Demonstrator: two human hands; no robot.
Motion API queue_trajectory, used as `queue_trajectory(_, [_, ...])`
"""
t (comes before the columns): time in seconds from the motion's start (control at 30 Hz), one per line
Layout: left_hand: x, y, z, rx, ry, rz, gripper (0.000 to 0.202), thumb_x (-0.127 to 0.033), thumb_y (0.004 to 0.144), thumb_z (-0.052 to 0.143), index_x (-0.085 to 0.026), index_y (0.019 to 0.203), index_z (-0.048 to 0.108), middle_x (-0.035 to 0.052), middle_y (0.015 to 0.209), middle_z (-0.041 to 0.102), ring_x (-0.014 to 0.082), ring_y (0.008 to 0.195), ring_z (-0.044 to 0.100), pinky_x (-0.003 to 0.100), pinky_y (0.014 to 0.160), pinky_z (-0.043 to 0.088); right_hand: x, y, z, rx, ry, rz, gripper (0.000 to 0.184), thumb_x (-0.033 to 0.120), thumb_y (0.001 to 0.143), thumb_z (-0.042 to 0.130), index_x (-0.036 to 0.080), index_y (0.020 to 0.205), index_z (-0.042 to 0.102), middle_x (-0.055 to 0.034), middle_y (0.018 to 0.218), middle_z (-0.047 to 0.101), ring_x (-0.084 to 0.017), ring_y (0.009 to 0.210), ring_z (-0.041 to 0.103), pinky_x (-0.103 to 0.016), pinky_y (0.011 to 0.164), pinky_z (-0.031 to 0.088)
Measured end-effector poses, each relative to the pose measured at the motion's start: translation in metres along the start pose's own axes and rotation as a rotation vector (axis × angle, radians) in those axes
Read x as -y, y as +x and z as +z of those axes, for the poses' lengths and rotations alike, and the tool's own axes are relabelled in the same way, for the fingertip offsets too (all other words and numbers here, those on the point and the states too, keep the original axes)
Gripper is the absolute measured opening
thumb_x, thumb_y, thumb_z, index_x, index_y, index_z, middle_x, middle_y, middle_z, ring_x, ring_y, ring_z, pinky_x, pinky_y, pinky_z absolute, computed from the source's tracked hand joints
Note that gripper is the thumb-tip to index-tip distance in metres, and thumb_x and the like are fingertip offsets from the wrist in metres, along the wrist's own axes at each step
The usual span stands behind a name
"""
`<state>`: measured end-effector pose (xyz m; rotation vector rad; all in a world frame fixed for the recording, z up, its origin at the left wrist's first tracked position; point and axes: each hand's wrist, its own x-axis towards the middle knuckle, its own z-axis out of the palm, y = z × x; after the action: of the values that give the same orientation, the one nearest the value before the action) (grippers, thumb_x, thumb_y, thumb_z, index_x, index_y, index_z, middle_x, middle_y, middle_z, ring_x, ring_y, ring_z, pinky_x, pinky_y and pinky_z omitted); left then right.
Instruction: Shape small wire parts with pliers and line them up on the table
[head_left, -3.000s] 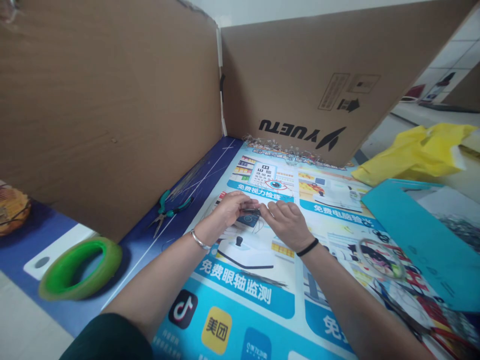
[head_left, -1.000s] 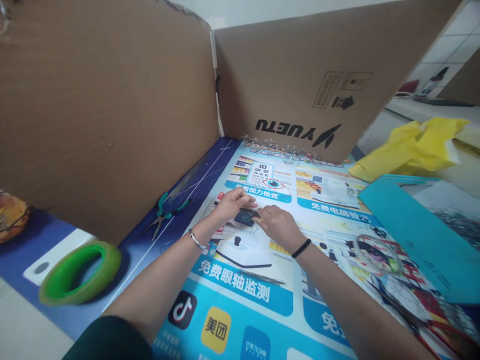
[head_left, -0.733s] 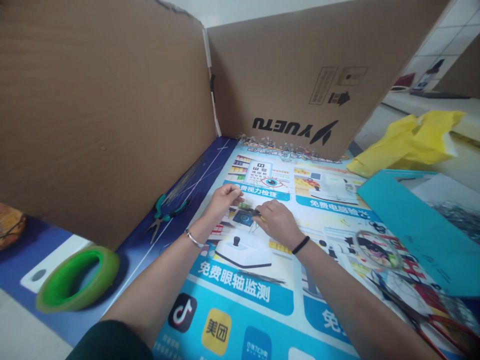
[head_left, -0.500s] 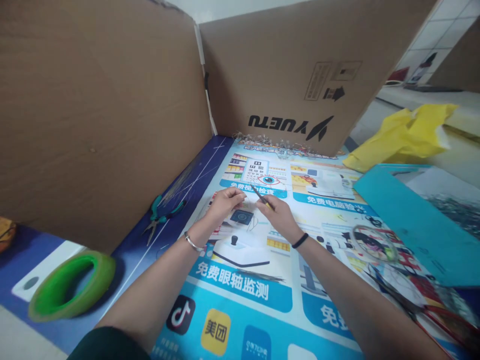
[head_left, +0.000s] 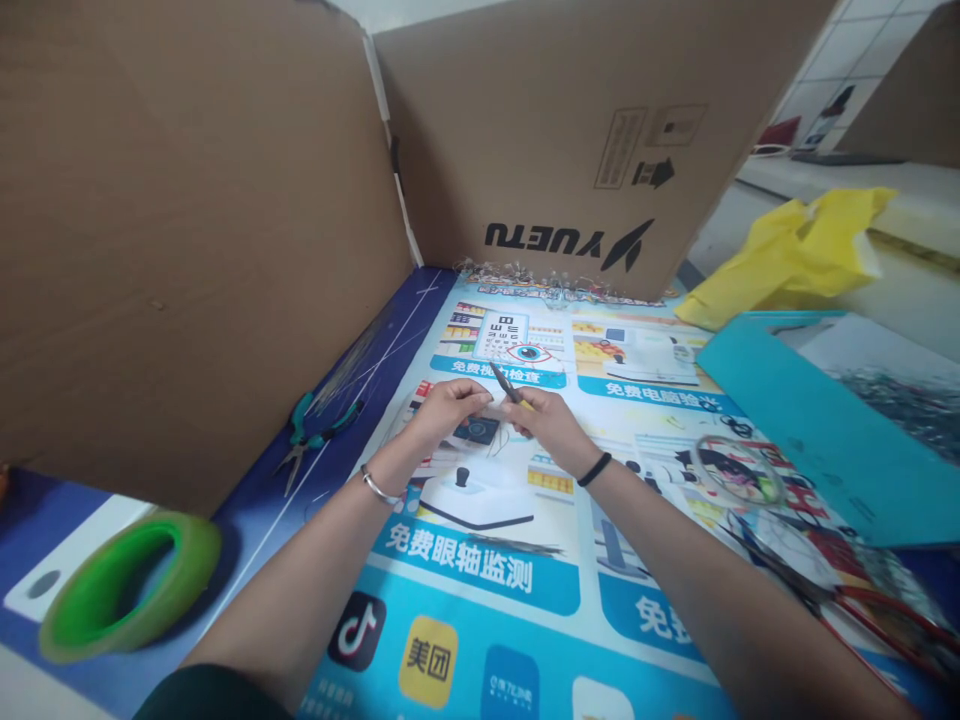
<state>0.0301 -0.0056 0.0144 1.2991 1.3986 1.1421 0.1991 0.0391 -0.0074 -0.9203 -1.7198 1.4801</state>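
Note:
Above the middle of the printed mat [head_left: 465,490], my two hands meet almost fingertip to fingertip. My left hand [head_left: 448,412] is closed in a pinch on a small pale piece, too small to name. In my right hand [head_left: 546,418] is a slim dark pointed tool [head_left: 501,379] with a bit of yellow at its grip, its tip pointing away and up to the left. The pale piece appears to reach across to the right fingers; whether they touch it I cannot tell. Thin dark wires [head_left: 517,546] lie on the mat nearer to me.
Cardboard walls [head_left: 187,220] stand left and behind. Teal-handled pliers [head_left: 319,437] and a green tape roll [head_left: 127,590] lie left. To the right are red-handled scissors [head_left: 832,595], a clear ring-shaped roll [head_left: 735,470], a blue box [head_left: 817,430] of wire-like strands and a yellow bag [head_left: 787,255].
My hands have come closer together, the right one moving left toward the left fingertips. The tool has shifted with it. The whole view has turned slightly.

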Motion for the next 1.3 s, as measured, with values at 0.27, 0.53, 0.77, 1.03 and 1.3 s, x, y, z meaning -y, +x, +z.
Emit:
queue_trajectory(0.27, [0.009,0.002,0.001,0.055,-0.001,0.002,0.022,-0.037,0.07,0.062,-0.015,0.073,0.061,-0.0009,0.059,0.055,0.0086,0.054,0.05,0.02,0.049,0.038,-0.002,0.0,0.0,0.015,0.011,0.021,0.024,0.042,0.069,0.06,0.019,0.068,0.052,0.0059,0.051,0.048,-0.008,0.048,0.042,-0.022,0.047,0.033])
queue_trajectory(0.53, [0.008,0.001,0.007,0.077,0.019,0.004,0.022,-0.036,0.07,0.062,-0.014,0.07,0.059,-0.0024,0.056,0.054,0.0075,0.05,0.049,0.02,0.049,0.038,-0.001,-0.001,0.001,0.023,0.025,0.025,0.026,0.042,0.068,0.062,0.018,0.067,0.052,0.0058,0.052,0.048,-0.007,0.048,0.041,-0.021,0.047,0.033])
queue_trajectory(0.77, [-0.004,0.008,-0.032,-0.134,0.029,0.002,0.021,-0.034,0.068,0.063,-0.014,0.074,0.059,-0.0019,0.056,0.055,0.0069,0.048,0.046,0.02,0.046,0.035,0.006,-0.002,0.003,-0.08,0.129,0.087,0.03,0.046,0.067,0.064,0.017,0.071,0.055,0.0034,0.058,0.053,-0.007,0.049,0.046,-0.022,0.047,0.036])
queue_trajectory(1.03, [0.018,0.015,-0.073,-0.242,0.269,-0.073,0.012,-0.026,0.065,0.058,-0.015,0.069,0.058,-0.0033,0.049,0.052,0.0076,0.045,0.045,0.02,0.046,0.032,0.008,-0.002,0.003,-0.061,0.165,0.111,0.031,0.045,0.065,0.066,0.017,0.071,0.056,0.0021,0.06,0.056,-0.008,0.049,0.048,-0.023,0.048,0.038])
queue_trajectory(1.3, [0.033,0.022,-0.083,-0.265,0.535,-0.134,0.01,-0.026,0.065,0.056,-0.017,0.065,0.059,-0.0018,0.05,0.055,0.0106,0.048,0.048,0.022,0.049,0.033,-0.003,0.003,0.0,-0.173,0.129,0.068,0.031,0.045,0.066,0.064,0.017,0.077,0.058,-0.001,0.067,0.06,-0.01,0.056,0.053,-0.024,0.051,0.041])
